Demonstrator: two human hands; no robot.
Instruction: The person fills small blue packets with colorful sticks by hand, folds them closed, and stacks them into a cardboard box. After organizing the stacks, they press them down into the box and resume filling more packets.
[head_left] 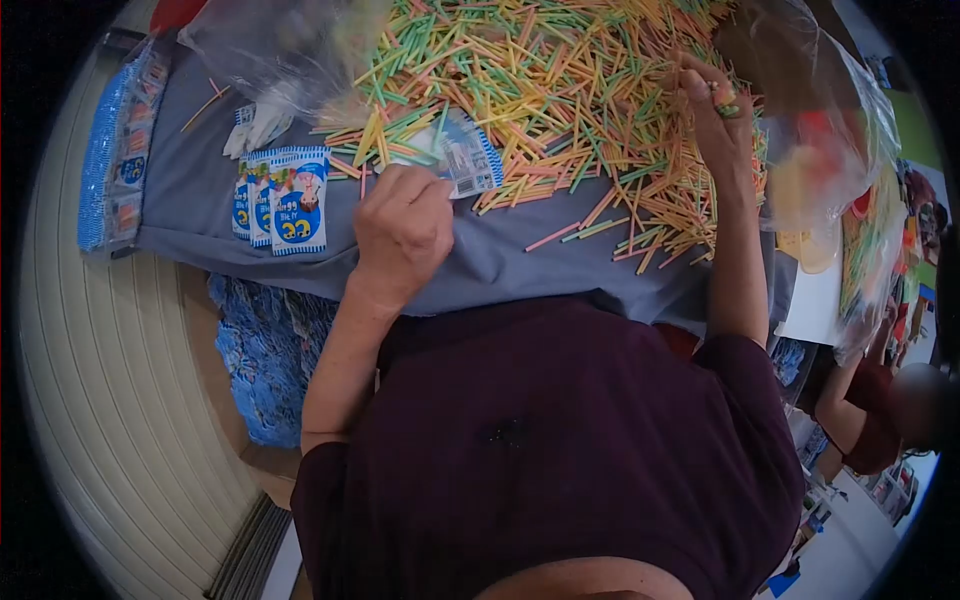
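Note:
My left hand [405, 225] is closed at the near edge of the pile, its fingers gripping a small blue-and-white packet [470, 160] with printed text and a barcode. My right hand [718, 115] is over the right side of the pile, fingers curled around a bundle of sticks [725, 98] whose ends show. Thin pastel sticks [570, 90] in green, yellow, pink and orange are heaped across the grey cloth [480, 245]. Left of my left hand lie overlapping printed packets [298, 205], and behind them are crumpled white-and-blue wrappers [262, 122].
A clear plastic bag [290, 50] lies behind the packets, and another plastic sheet [840, 120] rises at right. A long blue-edged bag of packets [125, 150] is at the far left. Blue packaging [265, 360] fills a carton below the table edge. Another person [870, 420] is at far right.

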